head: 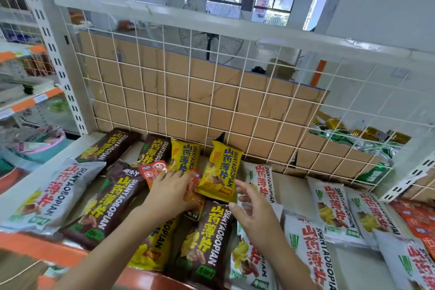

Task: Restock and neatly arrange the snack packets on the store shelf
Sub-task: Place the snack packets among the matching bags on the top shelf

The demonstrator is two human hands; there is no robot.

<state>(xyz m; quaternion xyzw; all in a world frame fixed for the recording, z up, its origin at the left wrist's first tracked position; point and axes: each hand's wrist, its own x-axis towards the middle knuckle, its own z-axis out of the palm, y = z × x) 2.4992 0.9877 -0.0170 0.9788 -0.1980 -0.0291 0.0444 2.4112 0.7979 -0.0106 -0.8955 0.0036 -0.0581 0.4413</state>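
Snack packets, assorted, lay jumbled on shelf (292,192): light, crinkly, slippery film; left hand (173,192) pressed flat on small orange packet (153,172), right hand (255,212) spread empty beside yellow packet (221,172), best pinched at its sealed edge.

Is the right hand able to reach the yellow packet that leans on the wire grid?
Probably yes. The right hand hovers open just beside the yellow packet, and nothing lies between them; the left hand rests apart on orange packets.
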